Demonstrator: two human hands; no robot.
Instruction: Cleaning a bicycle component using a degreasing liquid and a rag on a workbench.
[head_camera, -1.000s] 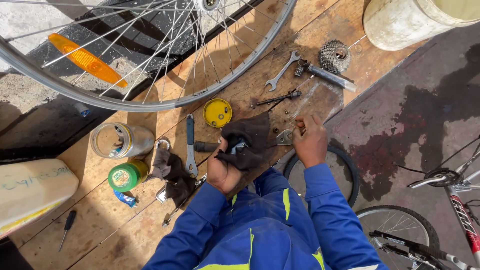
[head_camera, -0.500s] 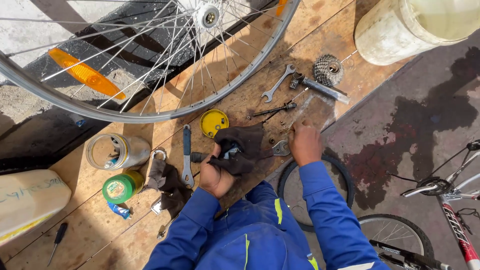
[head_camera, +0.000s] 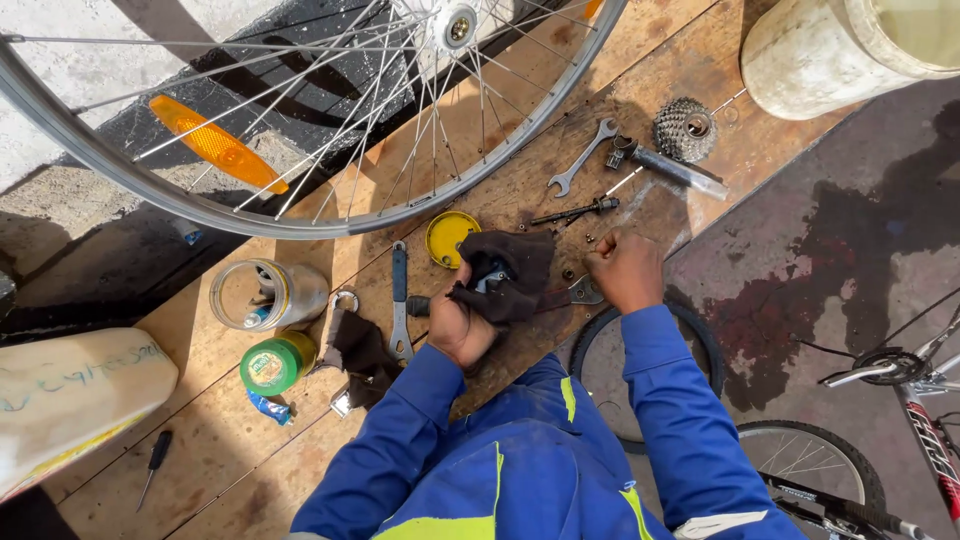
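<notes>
On the surface (head_camera: 250, 450), I saw the rag (head_camera: 510, 275) lying between my left hand (head_camera: 455, 325) and right hand (head_camera: 625, 270). The lid (head_camera: 447, 237) sat just behind it, the wrench (head_camera: 582, 157) and cassette (head_camera: 684, 129) farther back, the jar (head_camera: 268, 295) well left.

Sunlit worn wooden workbench (head_camera: 300, 440) above stained, perhaps concrete floor (head_camera: 840, 260), pale wall (head_camera: 70, 110) at far left

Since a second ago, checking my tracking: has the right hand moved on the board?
Cannot tell for certain. The right hand rests by the small parts just below the skewer, much as before; the camera shifted.
</notes>
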